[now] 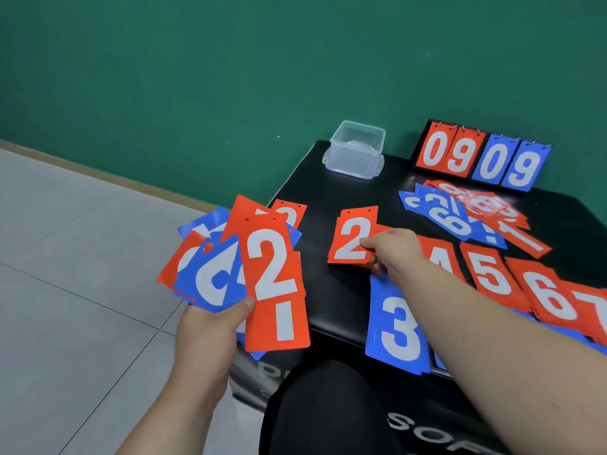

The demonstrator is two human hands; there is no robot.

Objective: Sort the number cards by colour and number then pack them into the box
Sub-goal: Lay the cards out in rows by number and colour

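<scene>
Sorting looks midway: red piles [492,274] laid out, a heap [453,215] unsorted, box [356,152] without cards. Left hand [210,326] grips a fan [223,274]; right hand [394,251] pinches a red 2 [351,238].

Left hand [210,326] grips a fan of cards [249,267] (red 2 foremost); right hand [392,249] pinches the red 2 pile [349,236] on the black table [331,300].

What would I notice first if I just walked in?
Probably the big fan of red and blue number cards that the left hand grips, low on the left. Next, the right hand pinching a red 2 card on the black table, and the scoreboard reading 0909 at the back.
</scene>
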